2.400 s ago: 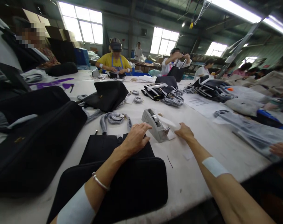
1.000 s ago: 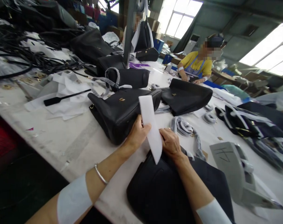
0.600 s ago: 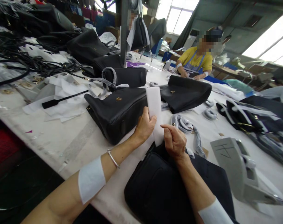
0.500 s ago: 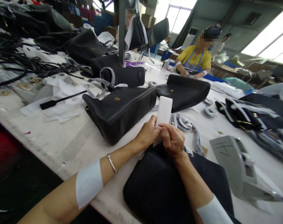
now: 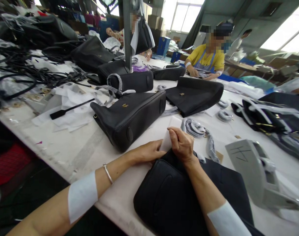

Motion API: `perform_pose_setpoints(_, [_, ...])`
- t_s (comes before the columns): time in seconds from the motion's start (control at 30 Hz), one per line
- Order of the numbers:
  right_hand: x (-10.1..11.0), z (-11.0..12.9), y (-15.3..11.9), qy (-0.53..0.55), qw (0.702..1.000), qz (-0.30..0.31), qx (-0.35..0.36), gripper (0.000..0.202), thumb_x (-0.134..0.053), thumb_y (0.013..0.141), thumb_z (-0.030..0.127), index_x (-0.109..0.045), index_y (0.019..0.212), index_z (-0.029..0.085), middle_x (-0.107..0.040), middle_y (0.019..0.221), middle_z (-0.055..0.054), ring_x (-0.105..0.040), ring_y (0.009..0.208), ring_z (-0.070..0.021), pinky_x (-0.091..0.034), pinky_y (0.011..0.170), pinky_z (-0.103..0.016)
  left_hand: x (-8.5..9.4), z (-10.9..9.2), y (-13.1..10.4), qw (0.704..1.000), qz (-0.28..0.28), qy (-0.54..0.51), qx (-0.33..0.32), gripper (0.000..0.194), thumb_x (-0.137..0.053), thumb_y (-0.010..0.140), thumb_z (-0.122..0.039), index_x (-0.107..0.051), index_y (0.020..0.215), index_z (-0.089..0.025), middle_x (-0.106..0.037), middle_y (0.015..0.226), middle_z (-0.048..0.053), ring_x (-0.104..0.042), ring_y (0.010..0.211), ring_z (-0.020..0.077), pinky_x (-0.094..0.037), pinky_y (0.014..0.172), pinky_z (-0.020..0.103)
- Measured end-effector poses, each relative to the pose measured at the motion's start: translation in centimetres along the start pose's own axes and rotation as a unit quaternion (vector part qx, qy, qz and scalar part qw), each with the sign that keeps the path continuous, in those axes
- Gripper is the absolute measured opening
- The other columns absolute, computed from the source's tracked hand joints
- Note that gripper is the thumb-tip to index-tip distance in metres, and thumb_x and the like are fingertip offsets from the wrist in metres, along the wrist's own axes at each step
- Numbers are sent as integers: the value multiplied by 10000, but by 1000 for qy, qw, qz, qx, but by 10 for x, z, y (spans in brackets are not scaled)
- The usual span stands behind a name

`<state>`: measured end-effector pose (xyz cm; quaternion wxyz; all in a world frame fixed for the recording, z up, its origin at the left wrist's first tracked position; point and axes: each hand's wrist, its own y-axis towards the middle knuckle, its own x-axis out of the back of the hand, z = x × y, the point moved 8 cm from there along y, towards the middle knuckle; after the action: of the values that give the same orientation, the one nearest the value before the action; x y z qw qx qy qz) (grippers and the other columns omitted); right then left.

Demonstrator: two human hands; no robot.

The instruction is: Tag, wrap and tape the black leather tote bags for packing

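A black handbag [image 5: 169,193] lies close in front of me, its rounded end toward my body. My right hand [image 5: 181,142] is closed in a pinch on a white wrapping strip [image 5: 167,141] that rises from the bag's far edge. Lower down, my left hand [image 5: 149,151] has its thumb before the strip and its fingers behind it, next to the bag's edge. Those fingertips are hidden. Beyond my hands stands another black handbag [image 5: 129,119] with a gold clasp. A wrapped strap [image 5: 193,127] lies coiled to the right of the strip.
A grey tape dispenser [image 5: 247,170] stands at the right. Further black bags [image 5: 198,93] lie across the white table [image 5: 85,164]. Left are white sheets [image 5: 68,114], a black strap piece [image 5: 70,108] and tangled straps. A metal post [image 5: 128,39] rises behind; a person in yellow [image 5: 203,62] works across.
My left hand has slid down and left to the bag's edge. The white strip's raised upper end has dropped lower; my right hand still pinches it. The hanging bag at the back has shifted.
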<state>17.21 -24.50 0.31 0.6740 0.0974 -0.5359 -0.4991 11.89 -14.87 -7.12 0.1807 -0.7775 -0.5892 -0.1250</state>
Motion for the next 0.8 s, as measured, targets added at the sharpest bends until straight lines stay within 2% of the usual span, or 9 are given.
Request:
perform_pose_setpoints(0.17, [-9, -37, -4, 129, 975, 64, -168, 385, -378, 1006, 473, -639, 1083, 201, -606, 600, 24, -599, 606, -179, -447, 682, -286, 4, -3, 10, 998, -59, 3, 8, 351, -394, 931, -497, -556, 904, -186, -622, 777, 31, -583, 717, 189, -425, 639, 268])
perform_pose_setpoints(0.23, [-17, -49, -8, 161, 960, 93, -211, 445, -323, 1012, 517, -634, 1043, 200, -605, 599, 20, -601, 637, -191, -447, 707, -294, 4, -7, 18, 997, -74, 31, 4, 392, -323, 954, -476, -573, 865, -187, -639, 807, 49, -600, 755, 202, -431, 678, 281])
perform_pose_setpoints(0.3, [-24, -56, -10, 149, 956, 106, -228, 482, -300, 1003, 560, -629, 981, 207, -580, 580, 18, -579, 610, -201, -431, 649, -297, 5, -6, 23, 993, -69, 91, 22, 392, -306, 950, -429, -572, 795, -186, -620, 750, 55, -594, 716, 203, -422, 668, 288])
perform_pose_setpoints(0.4, [-24, -56, -7, 74, 973, 70, -207, 486, -330, 980, 603, -610, 851, 229, -559, 592, 6, -539, 571, -200, -379, 580, -294, 6, -4, 26, 983, -20, 176, 37, 358, -389, 901, -400, -550, 656, -194, -535, 598, 39, -533, 580, 189, -401, 612, 298])
perform_pose_setpoints(0.5, [-15, -50, -2, 7, 985, 18, -173, 495, -379, 968, 610, -580, 724, 229, -536, 567, 3, -507, 534, -183, -356, 574, -293, 2, -8, 29, 980, 44, 196, 14, 280, -548, 801, -316, -513, 548, -199, -461, 499, 4, -433, 474, 151, -382, 557, 294])
perform_pose_setpoints(0.6, [-14, -49, 0, 11, 988, 38, -148, 462, -431, 961, 582, -644, 771, 219, -618, 632, -13, -569, 575, -184, -397, 601, -288, -2, -9, 32, 977, 59, 202, 22, 258, -586, 738, -221, -467, 511, -192, -399, 447, -20, -367, 425, 110, -350, 495, 265])
perform_pose_setpoints(0.67, [-17, -45, 0, 53, 989, 76, -114, 406, -435, 976, 530, -701, 970, 223, -718, 886, -43, -658, 777, -209, -458, 703, -289, -3, -5, 28, 986, 50, 154, 50, 260, -537, 805, -292, -457, 578, -193, -433, 460, -21, -410, 413, 107, -345, 457, 242])
perform_pose_setpoints(0.73, [-20, -41, -1, 78, 986, 120, -81, 384, -424, 991, 479, -678, 1157, 244, -705, 1105, -45, -666, 943, -219, -479, 796, -297, -6, 3, 15, 993, 55, 47, 94, 233, -475, 858, -374, -464, 712, -192, -497, 495, -25, -484, 408, 118, -370, 427, 221])
perform_pose_setpoints(0.8, [-23, -37, -4, 69, 982, 163, -60, 385, -411, 997, 459, -688, 1163, 250, -710, 1095, -45, -672, 928, -218, -483, 799, -299, -7, 13, -4, 986, 51, -87, 134, 186, -492, 848, -371, -464, 860, -187, -562, 564, -28, -563, 440, 137, -436, 431, 218])
